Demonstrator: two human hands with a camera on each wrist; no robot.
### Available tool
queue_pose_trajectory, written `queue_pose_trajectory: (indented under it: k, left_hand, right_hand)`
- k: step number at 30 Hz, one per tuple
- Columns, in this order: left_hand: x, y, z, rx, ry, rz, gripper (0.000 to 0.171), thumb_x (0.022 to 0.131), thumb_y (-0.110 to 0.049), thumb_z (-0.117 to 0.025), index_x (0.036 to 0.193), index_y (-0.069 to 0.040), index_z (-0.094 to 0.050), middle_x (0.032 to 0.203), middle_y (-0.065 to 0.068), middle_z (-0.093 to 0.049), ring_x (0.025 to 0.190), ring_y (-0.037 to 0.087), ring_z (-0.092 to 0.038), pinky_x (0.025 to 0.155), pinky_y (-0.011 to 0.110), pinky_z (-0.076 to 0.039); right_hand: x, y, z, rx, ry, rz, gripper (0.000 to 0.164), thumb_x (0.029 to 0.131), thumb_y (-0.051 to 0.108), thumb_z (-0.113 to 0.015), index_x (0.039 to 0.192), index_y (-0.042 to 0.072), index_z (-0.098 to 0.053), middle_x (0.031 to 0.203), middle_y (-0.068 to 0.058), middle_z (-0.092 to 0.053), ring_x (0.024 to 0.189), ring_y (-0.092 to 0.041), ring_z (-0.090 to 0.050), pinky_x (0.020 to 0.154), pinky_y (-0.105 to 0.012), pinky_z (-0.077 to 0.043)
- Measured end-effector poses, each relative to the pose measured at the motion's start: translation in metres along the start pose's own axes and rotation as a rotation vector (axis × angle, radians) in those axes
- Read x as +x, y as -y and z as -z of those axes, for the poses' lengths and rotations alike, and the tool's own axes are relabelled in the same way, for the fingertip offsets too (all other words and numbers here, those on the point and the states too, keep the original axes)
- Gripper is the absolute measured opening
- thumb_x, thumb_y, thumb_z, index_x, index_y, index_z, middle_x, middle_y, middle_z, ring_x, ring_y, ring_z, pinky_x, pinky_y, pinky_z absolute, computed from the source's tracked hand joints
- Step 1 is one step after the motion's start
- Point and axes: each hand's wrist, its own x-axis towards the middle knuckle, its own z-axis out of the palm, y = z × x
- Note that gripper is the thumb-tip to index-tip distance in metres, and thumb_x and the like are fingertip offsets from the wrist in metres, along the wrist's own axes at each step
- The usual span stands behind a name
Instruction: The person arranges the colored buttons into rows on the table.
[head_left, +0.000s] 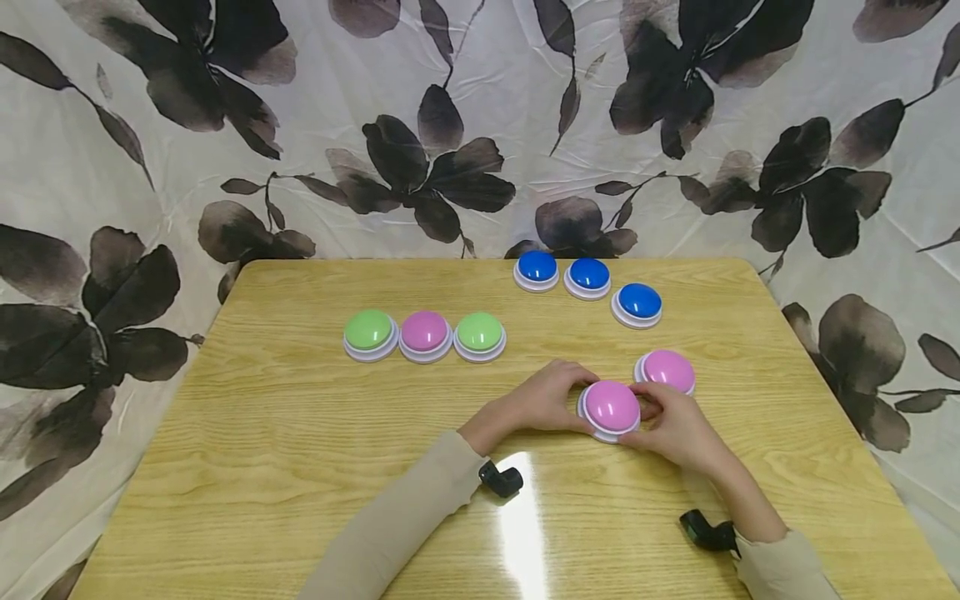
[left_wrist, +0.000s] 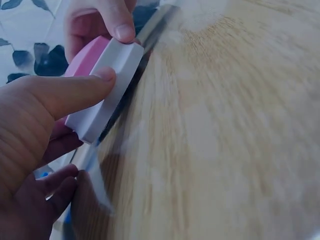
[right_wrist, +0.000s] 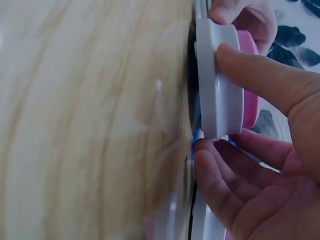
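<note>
So the shiny pink dome button on a round white base [head_left: 612,407] is right between the two hands, over the right half of the wood-grain tabletop [head_left: 300,467]; can't tell if its underside is touching. Left hand [head_left: 551,400] has its left side, right hand [head_left: 678,427] has its right, both partly closed, thumbs on the near side of the base and fingers curled round farther back. Another pink button with a white base [head_left: 670,369] sits just past the right hand, partly covered by it. Farther back there's three blue dome buttons [head_left: 588,274], and off left a green-pink-green row [head_left: 424,332].
</note>
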Motion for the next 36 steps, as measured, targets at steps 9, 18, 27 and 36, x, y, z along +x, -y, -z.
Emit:
queue_pose_trajectory:
  k: [9, 18, 27, 36]
  left_hand:
    - [-0.017, 0.007, 0.015, -0.041, -0.020, 0.005, 0.071, 0.070, -0.044, -0.086, 0.127, -0.010, -0.060, 0.121, -0.002, -0.062, 0.116, 0.012, -0.050, 0.104, 0.027, -0.035]
    - [-0.040, 0.014, 0.025, -0.053, -0.040, 0.087, 0.077, 0.070, -0.048, -0.085, 0.131, -0.010, -0.057, 0.128, -0.002, -0.058, 0.121, 0.014, -0.047, 0.104, 0.029, -0.037]
    - [-0.061, 0.024, 0.036, -0.047, -0.088, 0.121, 0.081, 0.068, -0.051, -0.085, 0.131, -0.009, -0.056, 0.124, -0.001, -0.058, 0.116, 0.013, -0.051, 0.101, 0.029, -0.041]
    - [-0.085, 0.034, 0.044, -0.025, -0.133, 0.158, 0.082, 0.066, -0.052, -0.086, 0.130, -0.010, -0.057, 0.122, -0.001, -0.059, 0.115, 0.014, -0.051, 0.100, 0.033, -0.042]
  right_hand:
    - [0.012, 0.011, -0.009, 0.020, 0.035, 0.002, 0.072, 0.067, 0.022, -0.091, 0.125, -0.002, -0.056, 0.093, -0.008, -0.066, 0.079, -0.018, -0.063, 0.061, -0.027, -0.054]
    - [0.025, 0.025, -0.024, 0.012, 0.033, 0.024, 0.071, 0.067, 0.026, -0.091, 0.125, 0.003, -0.058, 0.100, -0.006, -0.064, 0.083, -0.019, -0.061, 0.066, -0.028, -0.053]
    - [0.039, 0.038, -0.043, 0.085, 0.032, 0.009, 0.074, 0.065, 0.023, -0.092, 0.127, 0.003, -0.057, 0.103, -0.007, -0.064, 0.086, -0.020, -0.060, 0.070, -0.030, -0.054]
    - [0.051, 0.051, -0.065, 0.102, 0.044, 0.038, 0.072, 0.065, 0.022, -0.092, 0.126, 0.006, -0.058, 0.107, -0.005, -0.064, 0.089, -0.018, -0.060, 0.071, -0.032, -0.054]
